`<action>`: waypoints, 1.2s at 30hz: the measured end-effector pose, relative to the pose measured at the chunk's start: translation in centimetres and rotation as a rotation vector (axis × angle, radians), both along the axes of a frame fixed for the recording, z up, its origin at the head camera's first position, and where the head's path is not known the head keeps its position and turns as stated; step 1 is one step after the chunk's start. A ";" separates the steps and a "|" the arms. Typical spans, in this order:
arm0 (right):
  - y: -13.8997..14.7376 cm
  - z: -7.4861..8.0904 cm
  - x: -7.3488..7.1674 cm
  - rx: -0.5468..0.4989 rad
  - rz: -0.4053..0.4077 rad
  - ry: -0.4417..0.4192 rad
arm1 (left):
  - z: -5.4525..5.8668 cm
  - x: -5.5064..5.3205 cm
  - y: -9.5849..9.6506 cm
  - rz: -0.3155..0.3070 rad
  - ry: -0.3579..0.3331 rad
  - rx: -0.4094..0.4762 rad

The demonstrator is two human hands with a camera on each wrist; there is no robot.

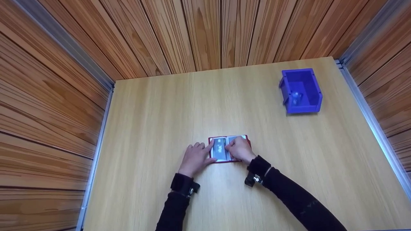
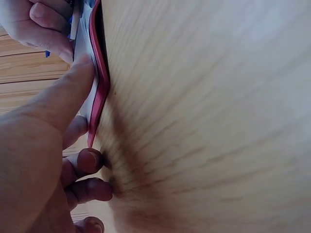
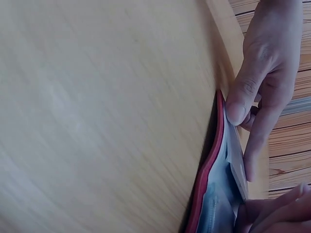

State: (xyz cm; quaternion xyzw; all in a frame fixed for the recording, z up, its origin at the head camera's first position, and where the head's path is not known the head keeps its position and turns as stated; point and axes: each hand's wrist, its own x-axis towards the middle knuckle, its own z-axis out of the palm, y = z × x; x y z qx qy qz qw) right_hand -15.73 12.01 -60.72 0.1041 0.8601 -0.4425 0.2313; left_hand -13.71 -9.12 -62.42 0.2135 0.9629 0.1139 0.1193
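A red card holder (image 1: 228,162) lies spread open on the table, with clear sleeves inside. A blue-grey card (image 1: 219,150) with white lettering sits at its left page; in the right wrist view the card (image 3: 237,162) stands slightly off the sleeves. My left hand (image 1: 196,158) rests on the left page, its thumb near the bottom edge and its index finger near the top, other fingers spread on the table. My right hand (image 1: 241,150), fingers curled, pinches the card's inner edge near the fold and covers much of the right page.
Toward the back right of the wooden table (image 1: 154,128) stands a blue-purple bin (image 1: 303,109), holding a small translucent bluish object (image 1: 296,98). Wood-panelled walls (image 1: 202,35) and metal rails (image 1: 96,160) border the table.
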 end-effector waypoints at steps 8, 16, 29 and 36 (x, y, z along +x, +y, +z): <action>0.6 0.2 0.1 -0.021 0.003 0.010 | 0.0 0.0 0.3 0.002 0.007 -0.004; 1.5 0.2 0.2 -0.033 0.007 0.028 | -0.2 0.1 0.1 0.001 0.001 -0.006; 3.7 1.3 0.2 -0.151 -0.062 -0.091 | 0.0 0.1 0.1 0.006 -0.015 -0.008; 4.4 1.5 0.1 -0.173 -0.038 -0.079 | -0.2 0.1 0.1 0.003 -0.011 -0.008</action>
